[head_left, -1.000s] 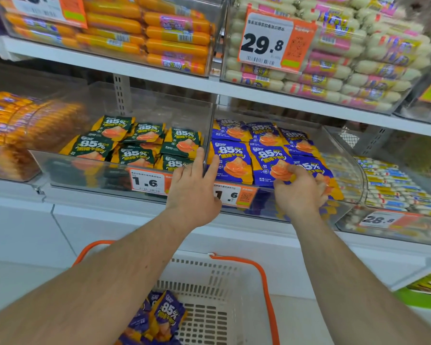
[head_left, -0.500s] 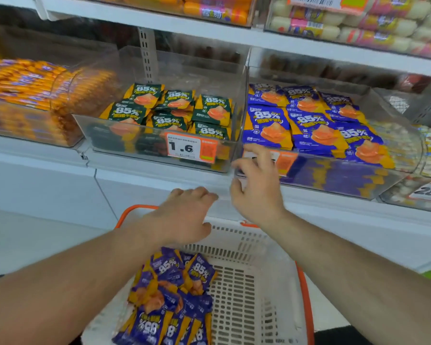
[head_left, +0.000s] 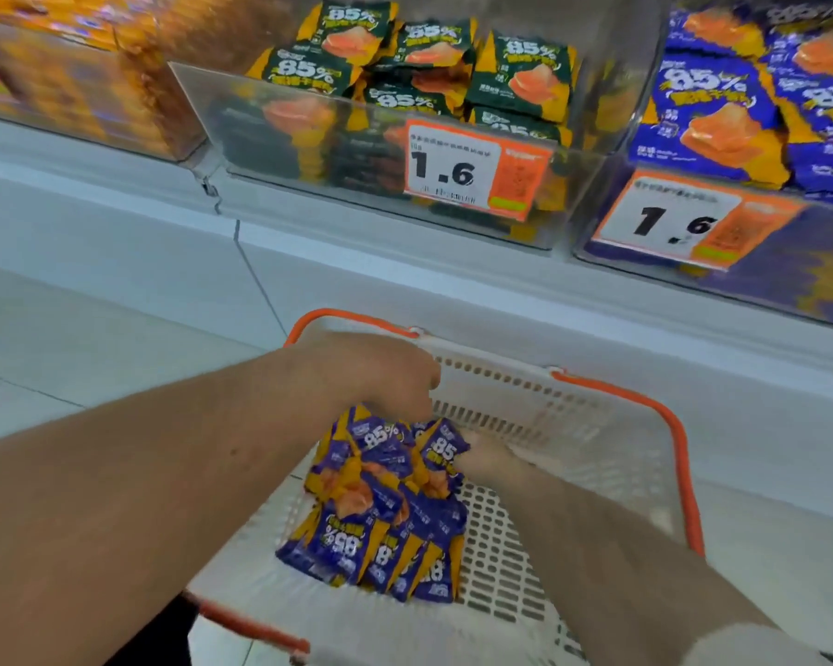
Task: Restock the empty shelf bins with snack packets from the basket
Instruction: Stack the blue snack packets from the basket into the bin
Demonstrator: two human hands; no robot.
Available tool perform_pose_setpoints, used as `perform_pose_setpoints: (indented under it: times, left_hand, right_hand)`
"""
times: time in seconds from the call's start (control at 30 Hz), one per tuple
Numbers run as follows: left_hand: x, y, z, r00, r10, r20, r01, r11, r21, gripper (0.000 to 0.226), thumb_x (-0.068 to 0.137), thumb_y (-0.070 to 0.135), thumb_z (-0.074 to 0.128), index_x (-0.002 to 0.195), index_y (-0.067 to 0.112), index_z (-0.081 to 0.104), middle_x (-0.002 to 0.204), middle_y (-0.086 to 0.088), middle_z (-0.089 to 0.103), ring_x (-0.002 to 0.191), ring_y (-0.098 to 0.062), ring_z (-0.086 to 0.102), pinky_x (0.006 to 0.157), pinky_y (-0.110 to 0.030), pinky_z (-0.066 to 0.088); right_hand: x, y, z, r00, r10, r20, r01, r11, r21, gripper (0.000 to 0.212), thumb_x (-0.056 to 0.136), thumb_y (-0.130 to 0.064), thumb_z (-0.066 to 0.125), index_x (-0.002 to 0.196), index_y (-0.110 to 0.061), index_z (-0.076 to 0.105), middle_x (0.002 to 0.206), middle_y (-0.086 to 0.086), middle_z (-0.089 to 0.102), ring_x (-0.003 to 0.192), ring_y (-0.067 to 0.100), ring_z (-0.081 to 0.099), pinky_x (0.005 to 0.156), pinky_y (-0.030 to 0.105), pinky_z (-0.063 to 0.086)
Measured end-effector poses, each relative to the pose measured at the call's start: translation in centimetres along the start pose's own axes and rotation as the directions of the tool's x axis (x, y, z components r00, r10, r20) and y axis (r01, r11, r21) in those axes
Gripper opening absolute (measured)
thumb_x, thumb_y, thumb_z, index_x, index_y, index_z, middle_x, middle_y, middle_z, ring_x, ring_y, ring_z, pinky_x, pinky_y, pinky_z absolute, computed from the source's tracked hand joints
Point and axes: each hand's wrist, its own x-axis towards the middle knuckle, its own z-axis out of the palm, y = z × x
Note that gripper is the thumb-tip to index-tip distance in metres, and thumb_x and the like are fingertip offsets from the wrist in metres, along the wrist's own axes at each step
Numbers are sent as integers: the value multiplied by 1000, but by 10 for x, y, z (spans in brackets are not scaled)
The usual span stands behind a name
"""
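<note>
You are reaching both hands into the white basket (head_left: 597,454), where the purple snack packets (head_left: 381,502) are lying heaped against its left wall. Your left hand (head_left: 371,372) is curling down onto the top of the heap, though whether it is pinching a packet is hidden; your right hand (head_left: 489,456) is touching the heap's right edge, its fingers blurred. The packets are looking light, soft and slick, so gathering several by their crimped edges should be working best.
</note>
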Motion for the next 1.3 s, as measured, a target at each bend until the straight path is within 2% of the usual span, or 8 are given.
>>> perform_pose_setpoints:
  times: [0.13, 0.37, 0.53, 0.63, 0.83, 1.0, 1.2, 1.3]
  left_hand:
    - [7, -2, 9, 999, -43, 14, 43, 999, 0, 11, 95, 26, 47, 101, 16, 46, 99, -5, 40, 71, -16, 34, 64, -30, 33]
    - [2, 5, 5, 999, -27, 20, 27, 999, -19, 38, 98, 28, 45, 133, 13, 51, 125, -9, 59, 93, -22, 54, 82, -37, 48]
    - [-3, 9, 0, 1000, -8, -7, 8, 1000, -10, 39, 98, 26, 45, 134, 13, 49, 130, -8, 57, 107, -22, 59, 88, -36, 49]
    - [-5, 12, -4, 999, 13, -44, -14, 1000, -17, 38, 97, 25, 45, 133, 13, 50, 128, -8, 58, 91, -18, 60, 79, -33, 49]
    - [-21, 18, -14, 992, 5, -122, -17, 995, -101, 50, 97, 28, 48, 144, 15, 37, 135, -7, 52, 101, -23, 57, 76, -32, 46]
    - [-25, 16, -20, 963, -83, -255, 13, 965, -263, 69, 95, 42, 54, 150, 13, 25, 144, -8, 45, 122, -25, 51, 99, -37, 45]
    - [-39, 46, -28, 692, -265, -671, -375, 662, -648, 50, 86, 45, 67, 126, 22, 47, 108, 7, 62, 78, -11, 63, 62, -24, 46]
    - [-53, 64, -34, 665, -261, -700, -579, 411, -704, 19, 87, 33, 70, 101, 27, 59, 94, 8, 71, 87, -17, 69, 78, -37, 55]
  right_hand:
    - [-41, -18, 2, 983, 178, -46, -160, 951, 263, 25, 91, -16, 58, 105, -6, 40, 76, 7, 47, 60, 14, 41, 48, 28, 31]
    - [-28, -18, 14, 940, 295, -173, -202, 886, 417, 23, 79, -5, 60, 89, -6, 39, 66, 8, 40, 55, 20, 37, 43, 28, 27]
    - [-57, -22, -3, 953, 125, -275, -60, 971, 233, 26, 83, 2, 51, 69, -14, 35, 66, 3, 38, 57, 15, 33, 44, 29, 23]
    - [-88, -29, -29, 922, -20, -386, 75, 989, 128, 14, 79, -3, 52, 87, -14, 49, 77, 3, 52, 69, 21, 50, 52, 30, 40]
    - [-175, -50, -88, 844, -283, -455, 236, 959, -159, 18, 91, -5, 46, 97, -20, 51, 88, 3, 60, 72, 16, 54, 57, 31, 41]
    - [-234, -64, -135, 764, -441, -471, 347, 896, -277, 18, 94, -12, 54, 107, -22, 62, 108, 5, 63, 93, 25, 58, 73, 31, 46]
    - [-307, -75, -181, 685, -444, -577, 577, 814, 58, 29, 89, -3, 60, 79, -30, 59, 80, 6, 64, 62, 17, 55, 57, 26, 41]
    - [-338, -77, -201, 606, -376, -701, 699, 673, 244, 26, 91, -1, 59, 82, -26, 61, 100, 20, 69, 75, 25, 60, 65, 36, 48]
